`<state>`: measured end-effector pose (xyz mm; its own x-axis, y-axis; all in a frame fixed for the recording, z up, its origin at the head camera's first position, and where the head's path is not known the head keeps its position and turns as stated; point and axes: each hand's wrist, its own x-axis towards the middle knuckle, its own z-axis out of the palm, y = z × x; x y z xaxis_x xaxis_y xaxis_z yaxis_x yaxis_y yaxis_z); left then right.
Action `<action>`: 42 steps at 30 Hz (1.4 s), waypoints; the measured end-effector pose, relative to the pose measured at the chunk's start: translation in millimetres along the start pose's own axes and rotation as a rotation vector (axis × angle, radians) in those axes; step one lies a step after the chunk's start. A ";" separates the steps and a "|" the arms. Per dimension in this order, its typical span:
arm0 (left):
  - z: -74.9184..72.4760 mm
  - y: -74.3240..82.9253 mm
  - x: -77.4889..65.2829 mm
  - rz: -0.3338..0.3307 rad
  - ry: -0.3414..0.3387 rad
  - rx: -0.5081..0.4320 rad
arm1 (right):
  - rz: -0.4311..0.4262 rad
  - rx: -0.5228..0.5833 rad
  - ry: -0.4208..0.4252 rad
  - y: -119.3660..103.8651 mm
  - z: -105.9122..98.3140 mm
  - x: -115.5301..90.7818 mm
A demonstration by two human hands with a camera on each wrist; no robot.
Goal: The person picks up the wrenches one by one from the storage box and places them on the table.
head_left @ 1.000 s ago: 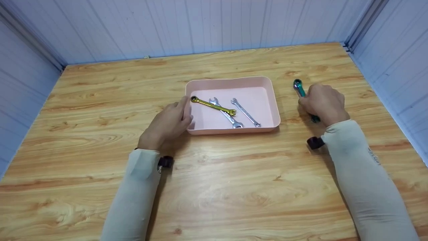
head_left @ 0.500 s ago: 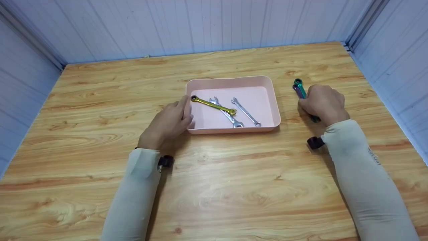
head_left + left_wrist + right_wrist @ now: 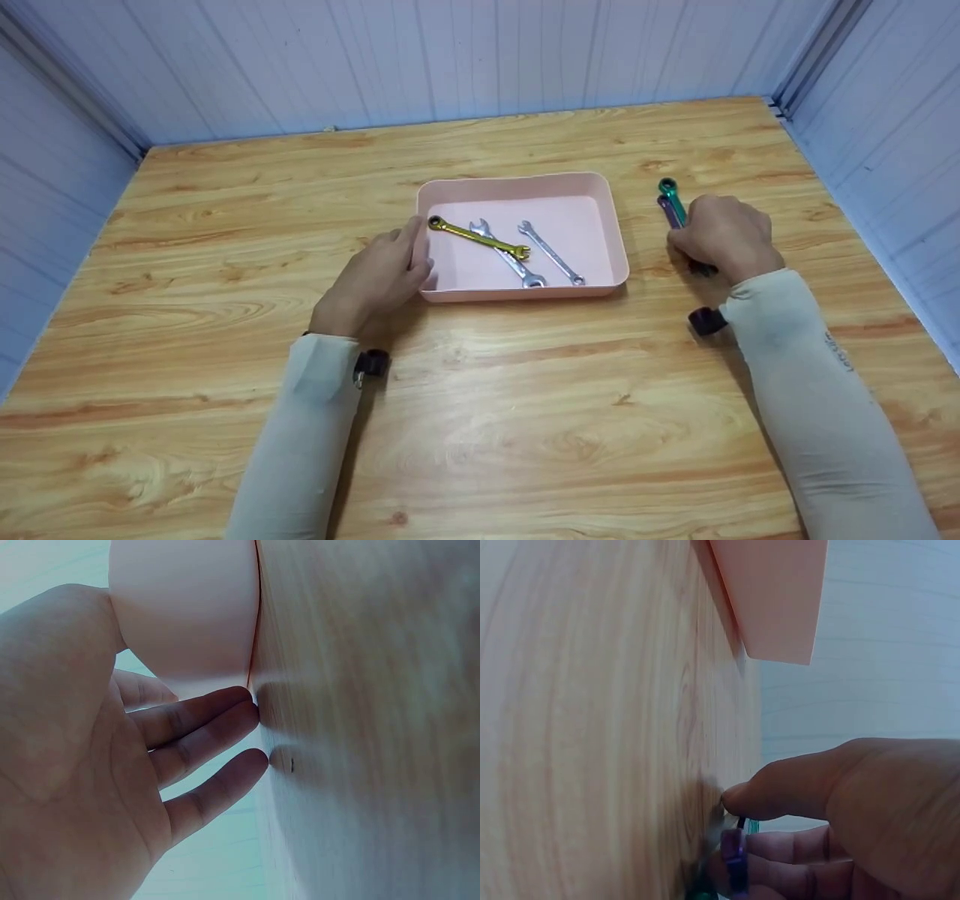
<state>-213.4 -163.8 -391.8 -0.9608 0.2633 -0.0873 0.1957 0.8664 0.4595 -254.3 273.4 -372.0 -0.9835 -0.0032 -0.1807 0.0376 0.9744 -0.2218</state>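
Observation:
My left hand (image 3: 375, 281) is at the left end of a pink tray (image 3: 517, 295), its thumb and index finger on either side of the wall. In the left wrist view its other fingers point down to the table. Inside the tray, a gold wrench (image 3: 480, 238) lies across a silver wrench (image 3: 519, 268), with a thinner silver wrench (image 3: 553, 255) to their right. Right of the tray, my right hand (image 3: 729, 238) pinches a purple wrench (image 3: 733, 859) low over the table. A green wrench (image 3: 676, 203) lies alongside it, partly hidden under the hand.
The wooden table (image 3: 480, 405) has pale panel walls (image 3: 450, 67) along its back and both sides. A dark wrist camera (image 3: 371, 363) sits at the left sleeve, and another wrist camera (image 3: 706, 321) at the right.
The purple wrench, mostly covered by the green one a second ago, now shows apart from it, slid slightly toward me in my right hand. My left hand and the tray have stayed put.

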 end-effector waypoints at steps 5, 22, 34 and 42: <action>-0.9 0.2 0.8 -0.002 -0.005 0.001 | -0.010 -0.008 -0.028 -0.5 -2.7 -0.6; -0.2 -1.0 1.6 0.011 -0.011 0.030 | -0.031 0.004 -0.067 0.9 -2.6 -0.8; -0.9 1.0 0.7 -0.012 -0.013 0.012 | -0.043 0.004 -0.059 0.4 -3.6 -2.3; 0.0 1.1 0.7 -0.006 0.003 0.015 | -0.043 -0.011 -0.064 0.4 -4.5 -1.4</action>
<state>-213.9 -162.7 -391.4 -0.9625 0.2568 -0.0877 0.1927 0.8744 0.4452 -253.7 274.8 -367.6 -0.9708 -0.0595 -0.2326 -0.0071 0.9755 -0.2198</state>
